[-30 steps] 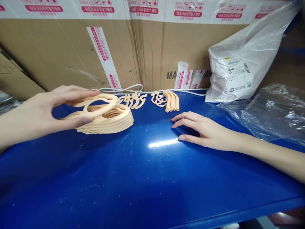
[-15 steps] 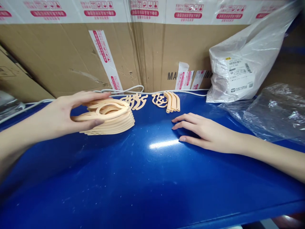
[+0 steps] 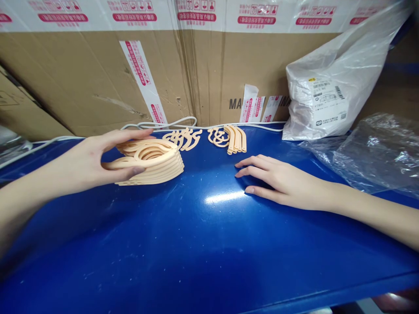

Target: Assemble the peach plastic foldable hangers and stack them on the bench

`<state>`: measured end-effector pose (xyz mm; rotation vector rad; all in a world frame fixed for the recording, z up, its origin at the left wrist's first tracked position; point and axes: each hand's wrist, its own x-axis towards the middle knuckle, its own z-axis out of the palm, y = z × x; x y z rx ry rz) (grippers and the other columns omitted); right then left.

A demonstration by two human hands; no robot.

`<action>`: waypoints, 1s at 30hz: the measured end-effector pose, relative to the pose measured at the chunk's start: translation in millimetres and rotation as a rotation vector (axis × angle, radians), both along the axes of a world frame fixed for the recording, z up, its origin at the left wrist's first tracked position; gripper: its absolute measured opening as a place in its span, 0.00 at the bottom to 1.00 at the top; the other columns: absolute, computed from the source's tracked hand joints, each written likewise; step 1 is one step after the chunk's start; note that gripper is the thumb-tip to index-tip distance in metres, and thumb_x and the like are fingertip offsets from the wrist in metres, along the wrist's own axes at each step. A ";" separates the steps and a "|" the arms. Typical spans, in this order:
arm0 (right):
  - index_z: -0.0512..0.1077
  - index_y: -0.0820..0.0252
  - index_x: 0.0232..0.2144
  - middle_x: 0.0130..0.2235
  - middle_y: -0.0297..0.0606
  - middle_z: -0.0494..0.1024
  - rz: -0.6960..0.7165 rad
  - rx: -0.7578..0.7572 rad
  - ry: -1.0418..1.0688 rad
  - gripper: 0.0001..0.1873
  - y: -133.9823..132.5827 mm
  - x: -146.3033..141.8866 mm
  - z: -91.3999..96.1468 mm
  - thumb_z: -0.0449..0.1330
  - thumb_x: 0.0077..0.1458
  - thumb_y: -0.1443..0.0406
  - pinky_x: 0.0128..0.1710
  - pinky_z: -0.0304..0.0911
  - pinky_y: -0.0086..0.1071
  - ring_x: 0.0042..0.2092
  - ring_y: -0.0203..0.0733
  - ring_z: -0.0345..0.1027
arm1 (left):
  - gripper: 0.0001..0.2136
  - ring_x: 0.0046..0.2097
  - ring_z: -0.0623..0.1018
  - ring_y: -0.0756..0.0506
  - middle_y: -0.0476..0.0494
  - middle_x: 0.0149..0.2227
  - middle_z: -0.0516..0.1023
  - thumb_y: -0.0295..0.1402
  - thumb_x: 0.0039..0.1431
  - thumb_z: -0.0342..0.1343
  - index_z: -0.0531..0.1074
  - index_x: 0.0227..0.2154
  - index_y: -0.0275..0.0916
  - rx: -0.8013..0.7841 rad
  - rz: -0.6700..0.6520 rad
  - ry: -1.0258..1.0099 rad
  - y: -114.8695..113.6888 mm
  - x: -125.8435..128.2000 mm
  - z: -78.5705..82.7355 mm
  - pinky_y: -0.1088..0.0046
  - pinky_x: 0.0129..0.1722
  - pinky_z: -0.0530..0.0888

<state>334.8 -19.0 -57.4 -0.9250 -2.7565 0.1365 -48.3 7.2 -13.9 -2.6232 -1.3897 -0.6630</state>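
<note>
A stack of peach plastic ring-shaped frames lies on the blue table at the left. My left hand grips the topmost frame between thumb and fingers, pressing it onto the stack. Resting flat on the table at the right of centre is my right hand, fingers slightly spread and holding nothing. Behind the stack lie small peach hook-shaped pieces and a bundle of curved peach strips.
Large cardboard boxes with red-and-white tape stand along the back. A white cable runs along their base. A white plastic bag with a label and crumpled clear plastic sit at the right.
My left hand has lowered the top frame from a raised tilt down onto the stack and shifted slightly right. My right hand has stayed still.
</note>
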 end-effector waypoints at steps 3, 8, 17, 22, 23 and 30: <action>0.70 0.59 0.51 0.57 0.45 0.70 -0.001 0.003 0.000 0.19 -0.1 0.2 0.0 0.49 0.67 0.55 0.56 0.62 0.45 0.56 0.49 0.65 | 0.31 0.44 0.80 0.41 0.40 0.50 0.79 0.54 0.55 0.54 0.70 0.56 0.38 0.007 -0.007 0.004 -0.1 -1.3 -0.5 0.61 0.44 0.77; 0.70 0.60 0.51 0.57 0.45 0.70 -0.005 0.009 -0.008 0.19 -0.1 0.6 0.1 0.49 0.67 0.55 0.56 0.61 0.44 0.55 0.48 0.65 | 0.31 0.45 0.79 0.41 0.40 0.52 0.78 0.51 0.55 0.55 0.69 0.57 0.37 -0.034 0.015 0.001 0.9 -4.6 -1.1 0.59 0.47 0.77; 0.70 0.60 0.51 0.56 0.44 0.70 -0.003 0.018 -0.014 0.19 -0.2 0.4 0.3 0.49 0.67 0.55 0.56 0.62 0.44 0.55 0.46 0.65 | 0.34 0.53 0.76 0.40 0.48 0.56 0.73 0.51 0.52 0.56 0.63 0.61 0.44 -0.237 0.110 0.009 -0.8 -8.1 2.3 0.63 0.57 0.70; 0.70 0.60 0.51 0.56 0.44 0.70 -0.001 0.021 -0.010 0.20 -0.4 0.2 0.2 0.49 0.67 0.55 0.56 0.62 0.44 0.55 0.47 0.65 | 0.35 0.53 0.76 0.40 0.48 0.56 0.74 0.52 0.52 0.56 0.63 0.62 0.44 -0.242 0.109 0.021 0.1 -10.7 3.0 0.63 0.56 0.71; 0.70 0.60 0.51 0.56 0.44 0.70 0.000 0.023 -0.008 0.19 -0.3 0.2 -0.1 0.49 0.67 0.55 0.56 0.62 0.44 0.55 0.47 0.65 | 0.35 0.53 0.76 0.40 0.48 0.57 0.73 0.52 0.52 0.55 0.62 0.62 0.44 -0.241 0.109 0.028 0.6 -11.0 3.3 0.63 0.56 0.71; 0.70 0.60 0.51 0.56 0.44 0.70 0.005 0.028 -0.010 0.19 -0.5 0.6 -0.7 0.49 0.67 0.56 0.55 0.62 0.44 0.54 0.47 0.65 | 0.37 0.55 0.74 0.38 0.47 0.58 0.72 0.54 0.51 0.54 0.61 0.62 0.43 -0.286 0.134 0.020 2.8 -7.2 1.7 0.61 0.57 0.70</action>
